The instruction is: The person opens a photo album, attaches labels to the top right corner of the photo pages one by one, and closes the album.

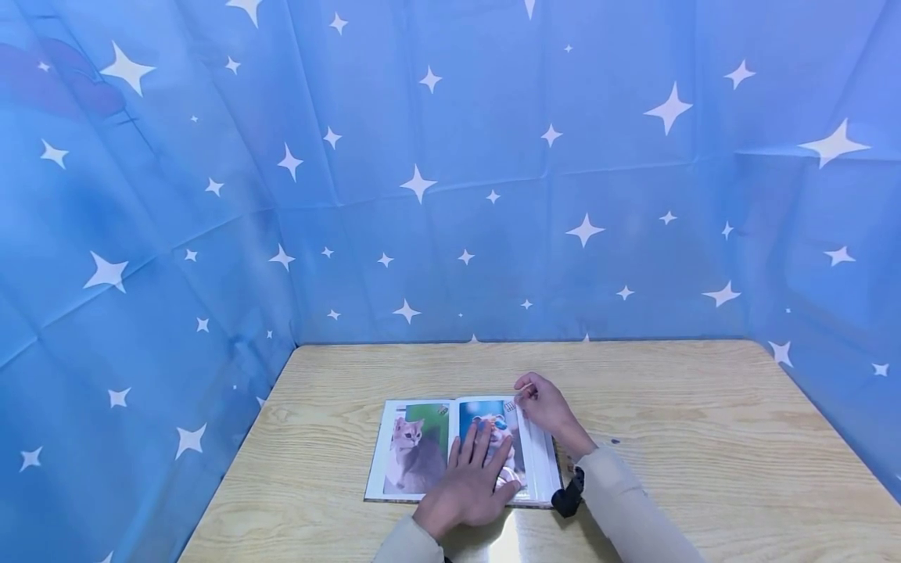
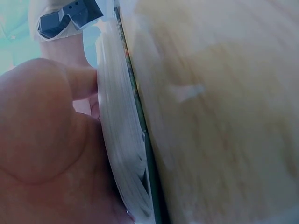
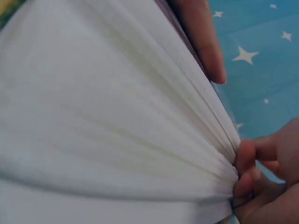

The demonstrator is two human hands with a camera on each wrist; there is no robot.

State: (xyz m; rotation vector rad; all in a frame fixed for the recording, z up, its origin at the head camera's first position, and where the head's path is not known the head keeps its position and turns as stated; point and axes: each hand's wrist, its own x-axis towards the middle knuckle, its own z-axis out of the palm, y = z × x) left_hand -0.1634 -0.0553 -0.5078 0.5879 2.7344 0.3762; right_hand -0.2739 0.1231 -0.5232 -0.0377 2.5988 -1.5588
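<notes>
An open photo album (image 1: pixel 542 469) lies on the table. On its left page is a cat photo (image 1: pixel 411 457); a second photo (image 1: pixel 475 410), of an animal in blue glasses, fills the right page. My left hand (image 1: pixel 470 481) rests across that second photo, fingers spread. At the album's top right corner, my right hand (image 1: pixel 545 403) pinches the page edges with curled fingers. Up close in the right wrist view, the white pages (image 3: pixel 117 93) fan toward my right hand's fingers (image 3: pixel 245 156). The left wrist view shows my left palm (image 2: pixel 42 126) beside the page block (image 2: pixel 119 107).
The light wooden table (image 1: pixel 739 453) extends around the album on all sides. Behind it and at both sides hangs a blue curtain (image 1: pixel 493 102) with white stars. A black wrist device (image 1: pixel 568 493) sits on my right sleeve, close to the album's lower right corner.
</notes>
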